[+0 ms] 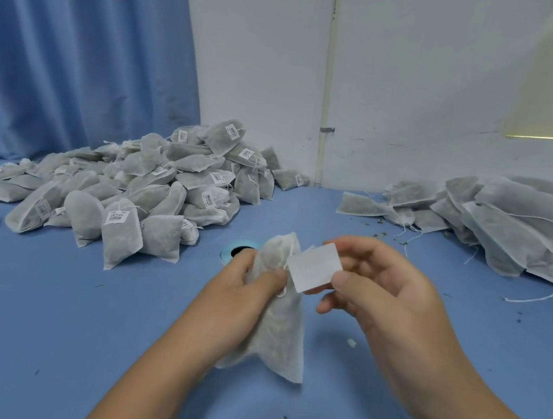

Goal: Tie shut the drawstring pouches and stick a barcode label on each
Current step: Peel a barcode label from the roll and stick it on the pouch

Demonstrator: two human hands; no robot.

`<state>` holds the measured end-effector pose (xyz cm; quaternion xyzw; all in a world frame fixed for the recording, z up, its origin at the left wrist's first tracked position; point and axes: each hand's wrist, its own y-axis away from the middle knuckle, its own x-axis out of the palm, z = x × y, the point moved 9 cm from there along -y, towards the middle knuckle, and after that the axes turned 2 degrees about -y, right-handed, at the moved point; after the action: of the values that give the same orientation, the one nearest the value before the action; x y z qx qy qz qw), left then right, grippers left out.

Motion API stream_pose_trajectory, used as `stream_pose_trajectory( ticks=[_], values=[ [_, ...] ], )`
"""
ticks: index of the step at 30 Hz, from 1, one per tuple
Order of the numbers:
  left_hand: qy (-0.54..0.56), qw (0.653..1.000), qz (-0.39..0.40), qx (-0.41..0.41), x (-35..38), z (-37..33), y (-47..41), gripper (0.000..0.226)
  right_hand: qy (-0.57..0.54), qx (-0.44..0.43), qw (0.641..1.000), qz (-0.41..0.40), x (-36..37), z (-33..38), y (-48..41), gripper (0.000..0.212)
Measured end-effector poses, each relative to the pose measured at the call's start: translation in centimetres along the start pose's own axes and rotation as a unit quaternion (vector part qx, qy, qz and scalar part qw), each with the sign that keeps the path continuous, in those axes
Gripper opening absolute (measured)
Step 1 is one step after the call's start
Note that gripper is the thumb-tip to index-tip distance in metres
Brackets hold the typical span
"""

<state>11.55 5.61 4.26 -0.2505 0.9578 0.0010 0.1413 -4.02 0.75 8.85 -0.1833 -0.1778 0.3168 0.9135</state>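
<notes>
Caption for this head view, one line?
Left hand grips a pouch while right hand pinches a white label beside it.

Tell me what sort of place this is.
Likely a packing workroom: a labelled pouch pile at left, an unlabelled pile at right, and the right hand holding a label by the pouch in the left hand.

Blue table (50, 304) bears labelled pouches (154, 181) left, unlabelled pouches (507, 228) right, perhaps a tape roll (234, 250) between

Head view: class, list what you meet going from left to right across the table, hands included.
Pile of labelled pouches → left hand gripping a pouch → label → right hand pinching it → pile of unlabelled pouches.
</notes>
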Motion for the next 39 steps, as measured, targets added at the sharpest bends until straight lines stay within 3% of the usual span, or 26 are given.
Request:
stream_pose_trajectory(
  ticks=[3,7,14,20,22,25,30,33,37,39],
  values=[
    [-0.012,0.999,-0.028,0.027,0.0,-0.9,0.6,0.008,-0.022,-0.001,1.0,-0.006,-0.4,-0.4,0.0,0.022],
    [0.021,0.998,0.067,-0.007,2.5,-0.4,1.0,0.015,-0.043,-0.007,0.999,-0.015,-1.2,-0.2,0.1,0.022],
    [0.091,0.973,0.195,-0.08,6.0,1.7,1.6,0.042,0.043,0.001,0.998,-0.052,-2.3,-0.8,0.8,0.016],
    [0.158,0.945,0.258,-0.124,6.7,2.6,1.8,0.031,0.108,-0.027,0.991,-0.072,-2.7,-0.9,1.0,0.016],
    [0.163,0.942,0.265,-0.131,6.6,2.7,1.8,0.031,0.208,-0.082,0.973,-0.054,-2.5,0.0,1.4,0.013],
    [0.177,0.933,0.283,-0.138,6.7,2.6,2.0,0.017,0.386,-0.197,0.901,-0.015,-1.4,1.3,2.0,0.016],
    [0.198,0.919,0.303,-0.155,6.7,2.7,2.1,0.021,0.455,-0.268,0.848,0.034,-0.4,1.5,2.4,0.017],
    [0.21,0.916,0.303,-0.161,6.6,2.6,2.1,0.025,0.453,-0.269,0.847,0.07,-0.1,1.2,2.4,0.017],
    [0.243,0.907,0.303,-0.159,6.4,2.4,1.8,0.047,0.45,-0.251,0.851,0.1,-0.1,0.8,2.3,0.016],
    [0.249,0.901,0.315,-0.166,6.5,2.4,2.0,0.037,0.457,-0.245,0.848,0.11,0.0,0.5,2.4,0.02]
  ],
)
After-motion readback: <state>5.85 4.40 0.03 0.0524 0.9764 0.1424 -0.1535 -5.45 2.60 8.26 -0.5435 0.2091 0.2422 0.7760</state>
